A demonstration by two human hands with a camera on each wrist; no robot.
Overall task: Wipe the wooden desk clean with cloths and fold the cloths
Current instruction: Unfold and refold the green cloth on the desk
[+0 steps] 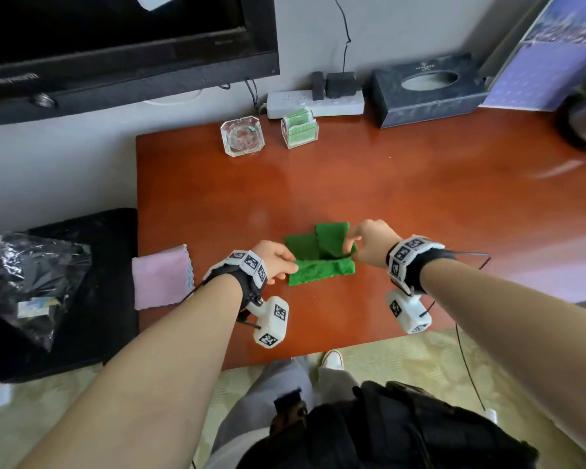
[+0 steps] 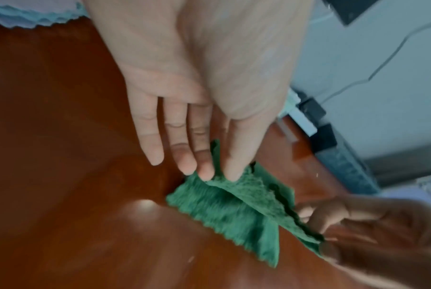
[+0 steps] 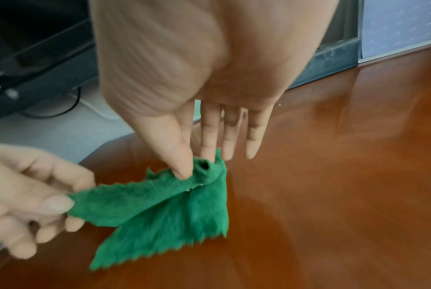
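A green cloth (image 1: 318,257) lies partly folded near the front middle of the wooden desk (image 1: 403,204). My left hand (image 1: 290,265) pinches the cloth's left end between thumb and fingers (image 2: 230,168). My right hand (image 1: 349,247) pinches the right end, its thumb (image 3: 182,168) pressed against the bunched corner. Between the hands the near edge of the green cloth (image 3: 160,207) is lifted off the wood, while the rest (image 2: 224,211) rests on the desk. A folded pink cloth (image 1: 161,280) lies at the desk's left edge.
At the back of the desk stand a glass ashtray (image 1: 242,135), a clear box of green sachets (image 1: 299,128), a white power strip (image 1: 315,103) and a dark tissue box (image 1: 427,89). A black seat with a plastic bag (image 1: 38,275) is on the left.
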